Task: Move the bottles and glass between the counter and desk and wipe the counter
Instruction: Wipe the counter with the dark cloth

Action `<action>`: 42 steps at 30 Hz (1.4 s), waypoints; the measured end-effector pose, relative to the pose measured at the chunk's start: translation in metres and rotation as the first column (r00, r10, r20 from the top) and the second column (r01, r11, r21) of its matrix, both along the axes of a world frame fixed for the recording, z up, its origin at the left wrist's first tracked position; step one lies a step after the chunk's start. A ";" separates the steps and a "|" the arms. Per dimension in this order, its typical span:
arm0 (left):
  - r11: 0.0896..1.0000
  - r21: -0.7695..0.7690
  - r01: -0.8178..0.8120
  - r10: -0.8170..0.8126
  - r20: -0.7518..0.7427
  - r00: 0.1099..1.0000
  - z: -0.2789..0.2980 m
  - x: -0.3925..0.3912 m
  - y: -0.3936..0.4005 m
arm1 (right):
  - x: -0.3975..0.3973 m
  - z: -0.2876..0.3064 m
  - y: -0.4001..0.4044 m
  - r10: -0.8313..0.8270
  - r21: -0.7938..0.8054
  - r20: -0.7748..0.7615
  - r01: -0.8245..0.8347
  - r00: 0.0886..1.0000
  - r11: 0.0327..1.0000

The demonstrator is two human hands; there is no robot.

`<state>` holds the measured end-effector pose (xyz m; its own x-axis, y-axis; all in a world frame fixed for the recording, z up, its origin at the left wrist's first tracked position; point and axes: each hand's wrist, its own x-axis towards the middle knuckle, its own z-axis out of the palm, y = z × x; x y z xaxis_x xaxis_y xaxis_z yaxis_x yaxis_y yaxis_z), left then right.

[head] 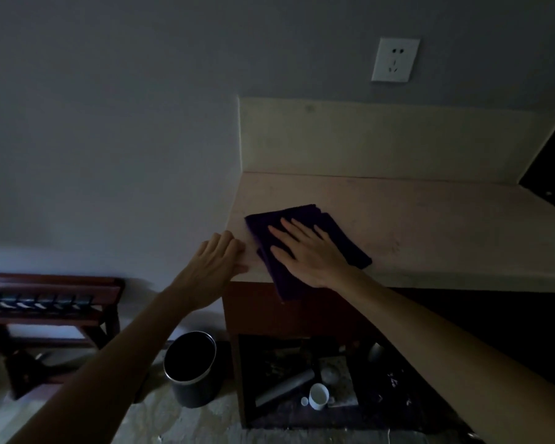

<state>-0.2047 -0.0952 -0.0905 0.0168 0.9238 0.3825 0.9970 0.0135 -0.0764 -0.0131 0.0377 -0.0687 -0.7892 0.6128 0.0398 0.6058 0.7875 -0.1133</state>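
Purple terry cloth (305,241), folded into a pad, lay on the counter (430,225) near its left front corner, one flap hanging over the front edge. From the head view, the right hand (305,251) pressed flat on it, fingers spread, gripping nothing. The left hand (218,264) rested open on that corner, just beside the cloth, apparently bracing. No bottles or glass stood on the counter. Being soft, light and limp, the cloth would likely bunch; palm pressure at its middle suits it best.

Right hand (305,251) flat on purple cloth (305,216) atop counter (430,225).
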 end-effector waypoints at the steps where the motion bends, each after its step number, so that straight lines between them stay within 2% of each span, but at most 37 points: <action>1: 1.000 0.012 0.015 -0.015 -0.007 1.000 -0.002 -0.002 0.002 | -0.009 0.001 0.007 0.001 -0.002 0.004 -0.001 1.000 1.000; 10: 0.996 0.086 0.033 -0.032 -0.015 0.999 -0.024 -0.010 0.006 | -0.153 0.007 0.134 -0.011 -0.044 0.041 0.013 0.999 0.999; 16: 0.995 0.093 0.042 -0.051 0.095 0.994 -0.021 -0.009 0.002 | -0.197 0.006 0.174 -0.009 -0.021 0.057 0.010 0.998 1.000; 19: 0.998 0.065 0.017 -0.031 0.234 0.972 -0.012 -0.014 -0.005 | -0.191 0.006 0.162 -0.038 -0.025 0.041 0.040 0.998 0.999; 24: 0.978 0.196 -0.068 -0.010 0.372 0.928 0.009 -0.034 -0.032 | -0.155 0.005 0.086 0.053 -0.057 0.007 -0.053 0.999 0.997; 29: 0.963 0.256 -0.083 -0.012 0.349 0.937 0.027 -0.039 -0.048 | -0.103 0.005 -0.005 0.111 -0.030 -0.015 -0.111 0.994 0.993; 33: 0.957 0.285 -0.057 -0.048 0.347 0.936 0.033 -0.026 -0.046 | -0.065 0.002 -0.047 0.123 -0.013 -0.009 -0.123 0.992 0.992; 38: 0.953 0.302 -0.014 -0.098 0.352 0.931 0.029 -0.004 -0.043 | -0.062 0.000 -0.039 0.170 0.002 0.025 -0.170 0.985 0.985; 42: 0.960 0.279 -0.039 -0.062 0.342 0.937 0.019 0.004 -0.042 | -0.078 0.002 -0.005 0.175 -0.032 0.010 -0.174 0.985 0.984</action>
<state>-0.2008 -0.1367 -0.0719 -0.1522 0.7804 0.6064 0.9606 -0.0276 0.2767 -0.0915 0.0323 -0.0670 -0.8846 0.4663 0.0119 0.4608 0.8775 -0.1327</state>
